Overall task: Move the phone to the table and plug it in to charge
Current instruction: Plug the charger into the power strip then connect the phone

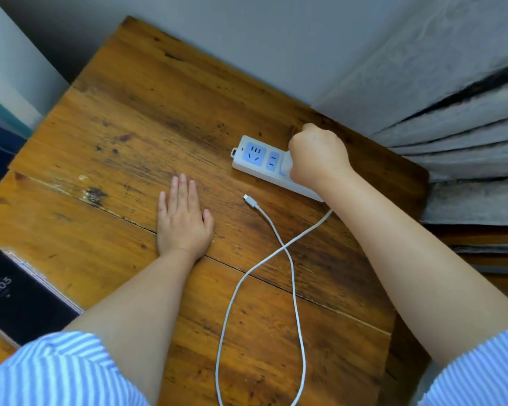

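Phone (18, 297) lies at table (129, 112) edge (lower left); left hand (182, 218) flat, right hand (317, 156) fisted on plug (286, 165).

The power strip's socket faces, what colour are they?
Light blue on the white power strip, clear in the head view.

I'm in a home, a bedroom corner by the look of it. In front of me is a worn wooden table (129, 118), scratched and stained, pushed against a plain grey wall (247, 33) at the top of the frame. At right hangs a grey pleated curtain (452, 112). A white power strip (255, 159) lies on the wood, centre right; my striped sleeves (56, 370) fill the bottom corners.
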Motion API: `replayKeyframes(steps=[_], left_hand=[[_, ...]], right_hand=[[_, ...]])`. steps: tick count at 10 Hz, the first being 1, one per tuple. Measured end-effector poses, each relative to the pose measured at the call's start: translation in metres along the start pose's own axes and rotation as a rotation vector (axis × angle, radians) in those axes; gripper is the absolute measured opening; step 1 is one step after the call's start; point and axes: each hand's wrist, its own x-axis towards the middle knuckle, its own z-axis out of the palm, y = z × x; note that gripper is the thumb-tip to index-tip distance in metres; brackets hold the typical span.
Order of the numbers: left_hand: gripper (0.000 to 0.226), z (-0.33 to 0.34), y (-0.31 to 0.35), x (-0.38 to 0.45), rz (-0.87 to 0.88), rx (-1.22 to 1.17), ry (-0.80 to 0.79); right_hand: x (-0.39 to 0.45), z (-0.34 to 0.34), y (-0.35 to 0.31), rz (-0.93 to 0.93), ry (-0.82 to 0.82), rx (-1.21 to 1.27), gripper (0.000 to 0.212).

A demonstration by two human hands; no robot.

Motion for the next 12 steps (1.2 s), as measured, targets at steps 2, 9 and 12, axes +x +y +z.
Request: replayKeyframes(steps=[2,9,12], left_hand=[[0.063,0.001,-0.001,0.0,0.008,-0.003,0.008],[0.062,-0.003,-0.001,0.001,0.011,-0.033,-0.003],[0.062,-0.006,0.0,-0.001,0.025,-0.077,-0.004]], right_hand=[[0.005,0.002,-0.014,-0.082,-0.035,-0.084,0.022],[0.011,0.0,-0.016,-0.045,-0.096,-0.054,0.025],[-0.043,0.031,0.026,0.516,0.438,1.008,0.033]])
